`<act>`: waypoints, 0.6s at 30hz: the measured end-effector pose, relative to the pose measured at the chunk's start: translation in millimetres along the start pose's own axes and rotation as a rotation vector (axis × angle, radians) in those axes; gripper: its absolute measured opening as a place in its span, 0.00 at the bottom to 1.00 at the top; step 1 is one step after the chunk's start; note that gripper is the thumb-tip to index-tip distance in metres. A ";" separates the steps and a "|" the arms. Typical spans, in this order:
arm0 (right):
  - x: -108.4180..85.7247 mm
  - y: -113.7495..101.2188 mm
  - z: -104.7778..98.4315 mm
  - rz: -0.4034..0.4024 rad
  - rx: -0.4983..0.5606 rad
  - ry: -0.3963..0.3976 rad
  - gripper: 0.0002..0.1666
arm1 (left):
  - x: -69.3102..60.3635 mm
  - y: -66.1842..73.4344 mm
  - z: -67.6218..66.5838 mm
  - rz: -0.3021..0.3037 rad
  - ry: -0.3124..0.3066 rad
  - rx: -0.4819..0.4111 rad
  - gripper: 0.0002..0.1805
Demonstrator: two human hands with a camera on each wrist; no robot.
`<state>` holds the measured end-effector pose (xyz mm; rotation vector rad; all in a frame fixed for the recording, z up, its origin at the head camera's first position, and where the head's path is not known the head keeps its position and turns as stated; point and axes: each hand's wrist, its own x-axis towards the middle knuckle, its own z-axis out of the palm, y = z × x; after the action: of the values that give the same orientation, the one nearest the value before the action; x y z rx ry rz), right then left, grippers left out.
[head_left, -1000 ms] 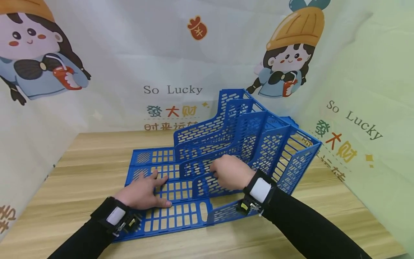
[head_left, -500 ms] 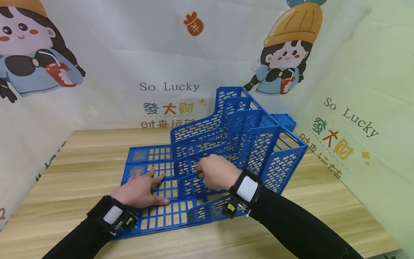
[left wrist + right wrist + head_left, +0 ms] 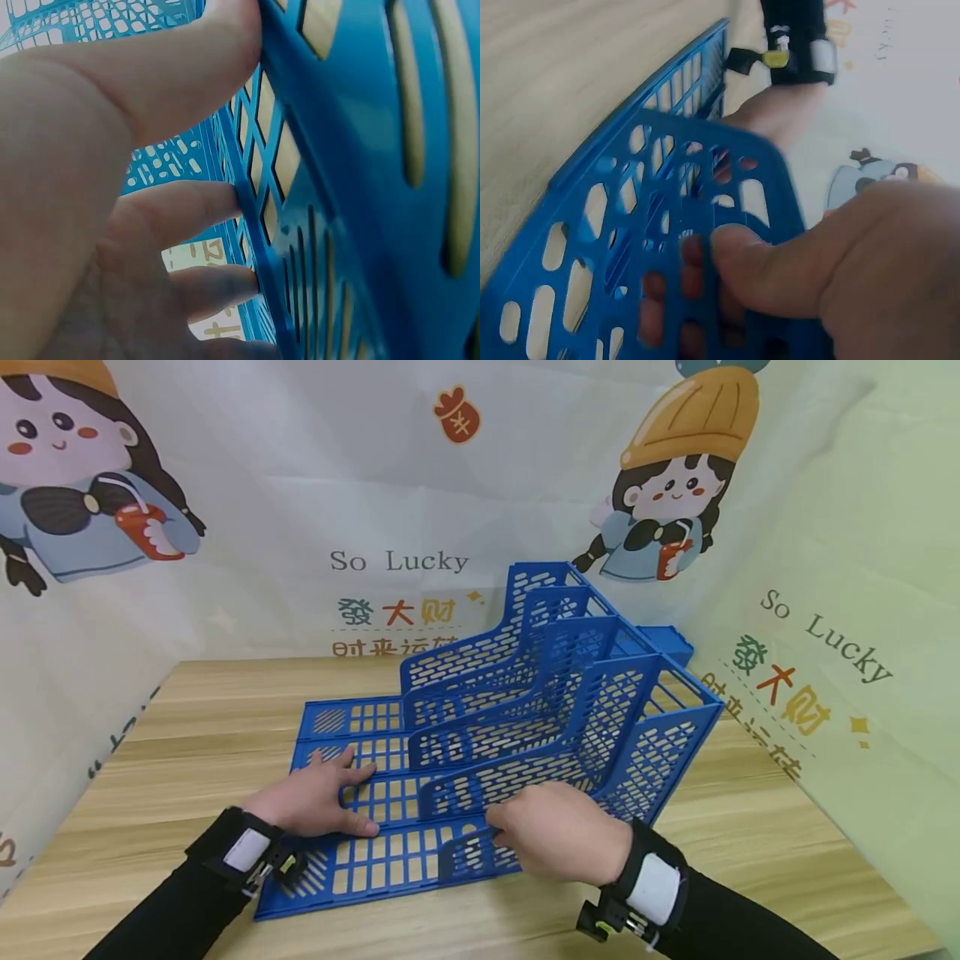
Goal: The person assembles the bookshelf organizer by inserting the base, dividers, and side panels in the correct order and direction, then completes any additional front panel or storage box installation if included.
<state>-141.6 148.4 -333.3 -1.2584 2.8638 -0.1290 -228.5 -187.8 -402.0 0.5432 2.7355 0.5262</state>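
Spread nearly straight, the fingers of my left hand (image 3: 311, 797) press on the flat slotted base strips (image 3: 360, 896) of a blue rack (image 3: 517, 768); they grip nothing. With my right hand (image 3: 566, 831) I pinch the nearest divider (image 3: 476, 856) by its front end, thumb on one face and curled fingers showing through the slots from the other. Black sleeves (image 3: 750, 918) and straps cover my wrists. The rack sits mid-worktop (image 3: 225, 735), its base strips reaching left and its taller sections standing at the right. Beyond the nearest divider, more perforated dividers stand upright in a row. A blue piece (image 3: 666, 642) juts out behind them, and a printed cloth (image 3: 300, 510) hangs at the back.
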 end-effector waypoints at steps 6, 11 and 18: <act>8.8 -11.9 11.6 -0.037 -0.076 0.083 0.08 | -0.7 7.0 -0.5 -0.006 0.017 0.041 0.55; 15.8 -19.6 5.0 -0.017 0.013 0.012 0.08 | -1.6 8.7 0.6 -0.001 0.027 0.063 0.54; 35.1 -13.9 -21.3 0.033 0.042 0.148 0.08 | -0.2 9.9 0.1 -0.001 -0.011 0.061 0.56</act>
<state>-156.1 114.8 -310.1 -1.2432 2.9860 -0.2923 -225.3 -179.3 -398.1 0.5573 2.7492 0.4394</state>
